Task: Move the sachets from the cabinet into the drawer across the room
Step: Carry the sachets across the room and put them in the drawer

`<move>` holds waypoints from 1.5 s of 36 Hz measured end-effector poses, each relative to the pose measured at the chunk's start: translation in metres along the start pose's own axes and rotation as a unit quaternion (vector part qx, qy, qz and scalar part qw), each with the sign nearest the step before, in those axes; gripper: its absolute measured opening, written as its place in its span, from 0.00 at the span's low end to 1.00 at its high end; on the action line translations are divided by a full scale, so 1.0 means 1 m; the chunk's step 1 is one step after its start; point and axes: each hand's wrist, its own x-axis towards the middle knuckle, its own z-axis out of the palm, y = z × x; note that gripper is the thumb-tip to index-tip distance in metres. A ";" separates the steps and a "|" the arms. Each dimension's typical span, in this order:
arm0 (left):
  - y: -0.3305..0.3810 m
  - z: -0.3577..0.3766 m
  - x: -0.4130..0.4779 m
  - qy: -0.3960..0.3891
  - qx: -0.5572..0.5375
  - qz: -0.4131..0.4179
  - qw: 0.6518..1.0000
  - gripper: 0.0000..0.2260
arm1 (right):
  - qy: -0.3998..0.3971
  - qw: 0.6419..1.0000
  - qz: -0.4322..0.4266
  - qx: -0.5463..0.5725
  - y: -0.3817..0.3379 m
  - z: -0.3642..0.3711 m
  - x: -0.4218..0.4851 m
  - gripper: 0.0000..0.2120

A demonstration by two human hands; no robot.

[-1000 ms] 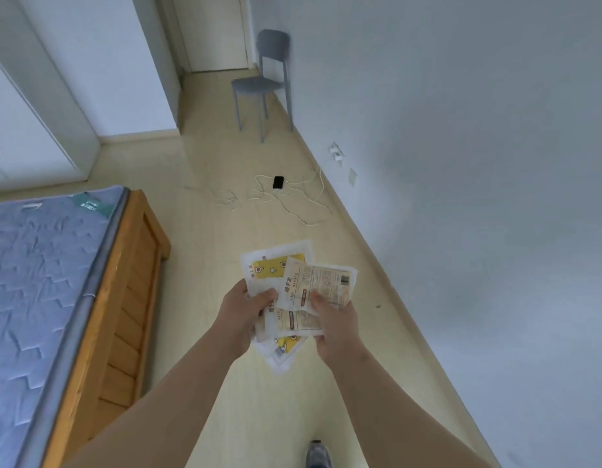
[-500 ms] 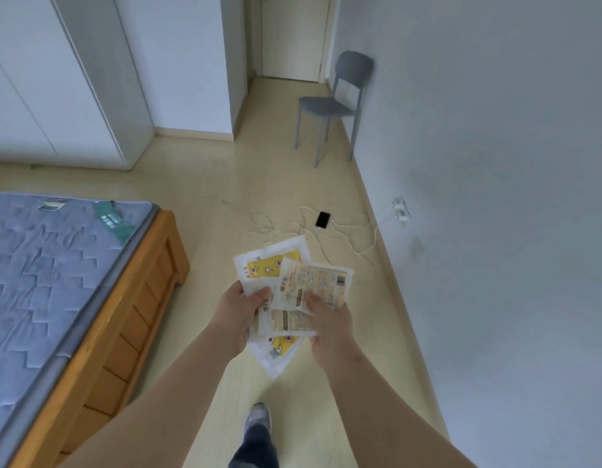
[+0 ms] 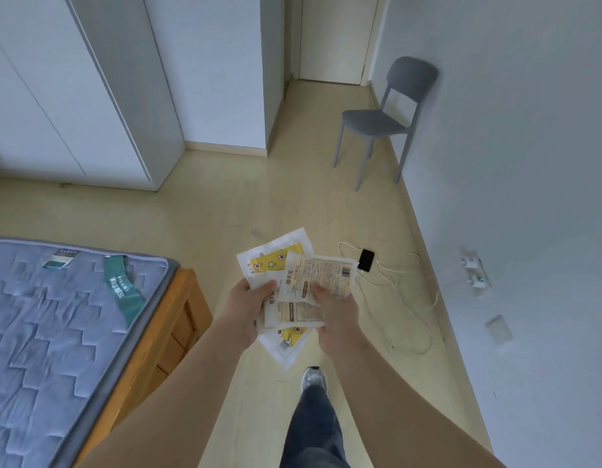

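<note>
A fanned stack of several white sachets (image 3: 294, 285) with yellow and beige print is held in front of me at about waist height, above the pale wood floor. My left hand (image 3: 247, 307) grips the stack's left side, thumb on top. My right hand (image 3: 336, 314) grips the right side, thumb pressing the top beige sachet. No cabinet interior or drawer is in view.
A bed with a grey-blue mattress (image 3: 56, 332) and wooden frame (image 3: 178, 325) stands to my left. A grey chair (image 3: 387, 119) sits by the right wall. A phone (image 3: 365, 260) and white cables (image 3: 404, 298) lie on the floor. White wardrobe doors (image 3: 73, 96) stand far left; a door (image 3: 333, 38) lies ahead.
The view has swung left and I have stepped forward: the chair, phone and wall shifted right, the wardrobe came into view. Both hands keep the same hold on the sachets.
</note>
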 end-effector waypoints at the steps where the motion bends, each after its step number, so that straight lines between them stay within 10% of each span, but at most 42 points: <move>1: 0.009 0.003 0.018 0.001 -0.004 -0.003 1.000 0.03 | -0.001 1.000 0.003 -0.003 -0.005 0.010 0.019 0.09; 20: 0.230 -0.048 0.309 0.173 -0.102 0.035 0.979 0.03 | -0.127 0.983 0.071 -0.108 -0.076 0.303 0.310 0.11; 39: 0.472 -0.265 0.546 0.273 -0.172 0.059 0.945 0.04 | -0.216 0.951 0.112 -0.192 -0.032 0.697 0.480 0.10; 54: 0.628 -0.494 0.685 0.432 -0.274 0.081 0.856 0.03 | -0.350 0.854 0.174 -0.343 0.057 1.037 0.557 0.10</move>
